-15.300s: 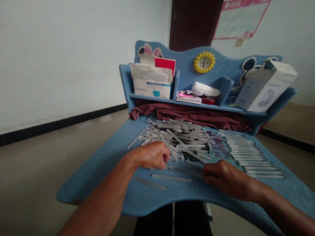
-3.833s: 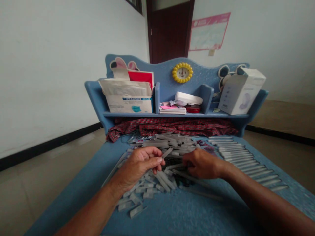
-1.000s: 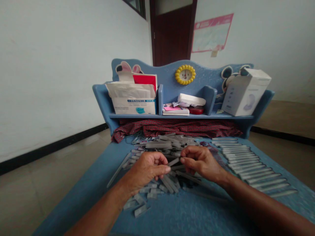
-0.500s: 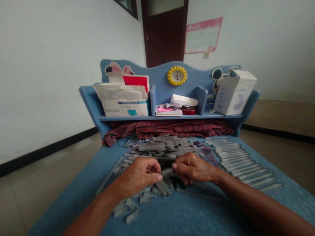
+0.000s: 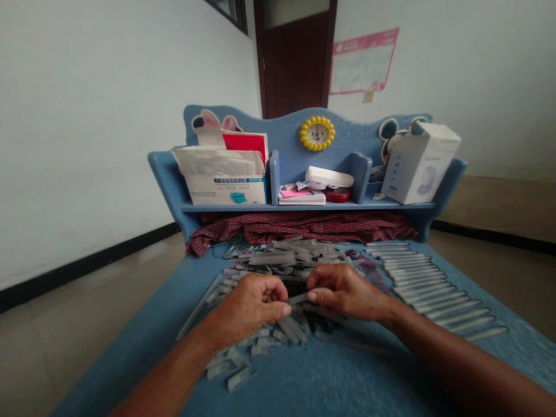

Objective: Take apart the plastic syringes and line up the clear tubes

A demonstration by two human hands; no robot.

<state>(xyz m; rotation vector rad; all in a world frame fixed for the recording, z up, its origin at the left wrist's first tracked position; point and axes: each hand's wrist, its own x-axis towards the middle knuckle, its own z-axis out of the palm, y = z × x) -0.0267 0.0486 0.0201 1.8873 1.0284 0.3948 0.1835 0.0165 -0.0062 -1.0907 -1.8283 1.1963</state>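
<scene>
My left hand (image 5: 251,303) and my right hand (image 5: 343,291) meet over the middle of a blue desk (image 5: 330,376). Both are closed in a pinch on the two ends of one short grey plastic piece (image 5: 297,299). A heap of similar grey pieces (image 5: 282,258) lies just behind my hands. More short pieces (image 5: 243,359) are scattered under my left wrist. A tidy row of long grey sticks (image 5: 430,289) lies side by side to the right of my right hand.
A red checked cloth (image 5: 304,226) lies bunched under the desk's shelf. The shelf holds a box of masks (image 5: 226,179), papers and a red tin (image 5: 337,194), a white carton (image 5: 417,162) and a yellow clock (image 5: 317,132). A dark door (image 5: 295,52) stands behind.
My hands have stayed together on the small piece, shifting only slightly. The view has tilted a little between frames.
</scene>
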